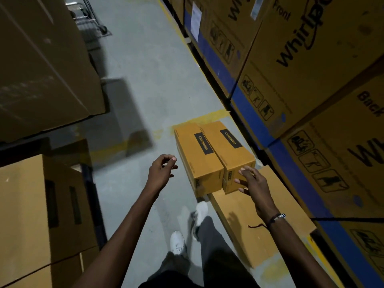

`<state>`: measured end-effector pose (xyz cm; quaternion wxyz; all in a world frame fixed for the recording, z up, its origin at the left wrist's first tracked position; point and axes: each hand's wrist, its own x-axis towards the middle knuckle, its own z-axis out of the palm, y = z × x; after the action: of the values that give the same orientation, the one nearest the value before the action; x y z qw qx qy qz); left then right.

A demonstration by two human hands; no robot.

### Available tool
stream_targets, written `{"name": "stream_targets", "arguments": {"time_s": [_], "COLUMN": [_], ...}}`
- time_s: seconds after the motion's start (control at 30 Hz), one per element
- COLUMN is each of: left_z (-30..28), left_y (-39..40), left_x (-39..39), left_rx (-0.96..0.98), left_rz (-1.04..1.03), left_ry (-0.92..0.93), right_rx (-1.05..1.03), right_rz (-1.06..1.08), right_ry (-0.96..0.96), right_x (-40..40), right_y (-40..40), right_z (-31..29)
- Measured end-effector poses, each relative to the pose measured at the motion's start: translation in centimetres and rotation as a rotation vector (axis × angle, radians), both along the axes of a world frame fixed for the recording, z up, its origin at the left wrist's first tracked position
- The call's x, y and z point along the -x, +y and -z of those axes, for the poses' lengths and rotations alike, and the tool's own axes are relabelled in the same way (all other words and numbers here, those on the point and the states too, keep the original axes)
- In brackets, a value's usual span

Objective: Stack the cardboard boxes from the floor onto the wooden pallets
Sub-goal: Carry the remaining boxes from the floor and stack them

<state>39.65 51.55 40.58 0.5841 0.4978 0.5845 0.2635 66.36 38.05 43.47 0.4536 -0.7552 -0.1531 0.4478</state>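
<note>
While side by side: two Crompton boxes [214, 154], right hand [252, 183] spread against one, left hand [161, 173] loosely curled, empty.

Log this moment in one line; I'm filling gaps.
left hand: empty | right hand: touching right Crompton box | boxes: on floor

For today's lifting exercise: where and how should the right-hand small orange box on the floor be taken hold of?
Probably by its two short end faces. The right box lies flat against the left box, leaving no grip between them. The right hand is already at the near end; the left hand, free, would reach over to the far end.
</note>
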Motion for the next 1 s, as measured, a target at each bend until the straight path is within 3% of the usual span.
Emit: {"name": "stream_targets", "arguments": {"time_s": [0.33,0.8,1.0], "left_z": [7.5,34.9,42.8], "left_y": [10.1,21.2,22.3], "left_x": [-4.7,-12.6,-15.4], "left_rx": [0.073,0.232,0.16], "left_rz": [-0.014,0.128,0.314], "left_ry": [0.116,0.246,0.339], "right_rx": [0.056,0.117,0.125], "right_rz": [-0.137,-0.458,-0.572], "right_ry": [0.0,-0.243,-0.339], "right_x": [-4.9,-9.8,-10.4], "right_y": [12.6,26.5,29.0], "right_z": [9.2,37.8,47.2]}}
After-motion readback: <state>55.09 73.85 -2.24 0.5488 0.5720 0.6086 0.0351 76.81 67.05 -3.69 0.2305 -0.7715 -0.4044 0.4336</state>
